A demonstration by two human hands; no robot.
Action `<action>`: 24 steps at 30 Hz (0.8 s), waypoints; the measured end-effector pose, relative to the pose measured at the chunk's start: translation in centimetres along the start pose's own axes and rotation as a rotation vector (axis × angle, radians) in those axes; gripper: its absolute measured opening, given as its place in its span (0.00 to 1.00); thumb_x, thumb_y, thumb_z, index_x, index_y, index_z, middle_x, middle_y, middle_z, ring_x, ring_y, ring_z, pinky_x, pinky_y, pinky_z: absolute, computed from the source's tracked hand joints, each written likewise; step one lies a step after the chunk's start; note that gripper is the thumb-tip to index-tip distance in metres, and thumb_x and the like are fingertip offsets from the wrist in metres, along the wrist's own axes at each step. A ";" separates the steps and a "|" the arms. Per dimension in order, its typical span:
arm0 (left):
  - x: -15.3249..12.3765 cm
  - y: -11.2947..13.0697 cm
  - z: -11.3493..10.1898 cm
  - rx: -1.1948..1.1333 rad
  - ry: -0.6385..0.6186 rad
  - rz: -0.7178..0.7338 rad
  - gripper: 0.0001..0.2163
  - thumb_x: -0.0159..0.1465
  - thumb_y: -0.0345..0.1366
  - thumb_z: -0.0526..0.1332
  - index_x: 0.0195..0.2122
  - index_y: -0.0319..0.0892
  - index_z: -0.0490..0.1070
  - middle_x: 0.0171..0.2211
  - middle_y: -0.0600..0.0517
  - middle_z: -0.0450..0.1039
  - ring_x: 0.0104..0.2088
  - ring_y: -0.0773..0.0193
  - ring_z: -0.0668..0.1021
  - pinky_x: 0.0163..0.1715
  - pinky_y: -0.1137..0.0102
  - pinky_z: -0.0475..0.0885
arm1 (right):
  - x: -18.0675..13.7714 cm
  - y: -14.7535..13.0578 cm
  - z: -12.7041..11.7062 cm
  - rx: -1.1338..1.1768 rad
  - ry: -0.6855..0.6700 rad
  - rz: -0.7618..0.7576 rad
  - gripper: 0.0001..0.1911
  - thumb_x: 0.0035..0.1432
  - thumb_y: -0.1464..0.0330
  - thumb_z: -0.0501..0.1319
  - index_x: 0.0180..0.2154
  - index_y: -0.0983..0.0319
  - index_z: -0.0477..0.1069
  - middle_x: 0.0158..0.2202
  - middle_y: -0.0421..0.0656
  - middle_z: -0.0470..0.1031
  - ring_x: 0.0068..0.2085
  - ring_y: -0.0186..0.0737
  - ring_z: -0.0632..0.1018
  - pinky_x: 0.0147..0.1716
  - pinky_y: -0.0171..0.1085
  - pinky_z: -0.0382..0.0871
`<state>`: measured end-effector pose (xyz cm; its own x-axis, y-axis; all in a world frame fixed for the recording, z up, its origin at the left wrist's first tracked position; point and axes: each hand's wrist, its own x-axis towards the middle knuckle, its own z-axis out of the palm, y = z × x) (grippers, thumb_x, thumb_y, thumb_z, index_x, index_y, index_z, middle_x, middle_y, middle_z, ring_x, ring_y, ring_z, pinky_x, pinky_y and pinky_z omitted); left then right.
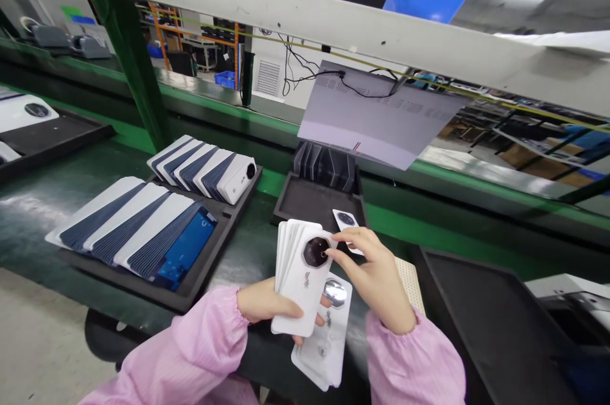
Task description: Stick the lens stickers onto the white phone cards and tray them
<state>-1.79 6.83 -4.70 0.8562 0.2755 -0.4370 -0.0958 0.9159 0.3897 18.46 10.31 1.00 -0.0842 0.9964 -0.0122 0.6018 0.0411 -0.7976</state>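
Note:
My left hand (267, 303) is closed around a fanned stack of white phone back covers (300, 278), the top one showing a dark octagonal camera ring. My right hand (376, 274) pinches at that camera ring with thumb and fingertips. Under the stack lies a white sheet (328, 335) with a shiny round lens piece on it. Another white cover (345, 220) lies just behind my right hand, on the edge of a black tray (305, 201). Both sleeves are pink.
A black foam tray (200, 278) at the left carries two rows of overlapped white covers. A dark tray (495, 322) sits at the right. A green conveyor frame and post run behind, with a grey monitor back hanging overhead.

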 end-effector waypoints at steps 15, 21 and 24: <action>0.3 -0.1 -0.2 0.218 0.056 -0.054 0.19 0.54 0.32 0.62 0.48 0.42 0.69 0.39 0.48 0.73 0.35 0.62 0.77 0.31 0.66 0.75 | 1.3 0.6 -0.1 0.055 -0.205 0.131 0.05 0.52 0.70 0.63 0.27 0.61 0.68 0.29 0.39 0.69 0.34 0.38 0.69 0.36 0.39 0.64; 0.5 0.1 0.4 0.004 0.055 -0.060 0.20 0.50 0.28 0.62 0.46 0.39 0.71 0.36 0.46 0.76 0.33 0.59 0.79 0.23 0.73 0.73 | 0.0 -1.5 -0.6 -0.123 -0.207 -0.119 0.06 0.58 0.73 0.55 0.28 0.62 0.64 0.33 0.44 0.69 0.38 0.42 0.70 0.38 0.42 0.65; 0.4 0.3 0.4 -0.150 -0.021 0.006 0.21 0.49 0.27 0.62 0.46 0.36 0.71 0.34 0.44 0.77 0.30 0.57 0.79 0.25 0.68 0.74 | -1.9 -4.1 -2.2 -0.120 -0.463 -0.269 0.10 0.61 0.74 0.49 0.29 0.61 0.64 0.30 0.43 0.70 0.34 0.40 0.72 0.32 0.38 0.68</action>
<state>-1.32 7.13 -4.40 0.8658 0.2765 -0.4170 -0.1744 0.9479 0.2665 17.91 8.45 5.59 -0.5722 0.8137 -0.1026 0.5946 0.3255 -0.7352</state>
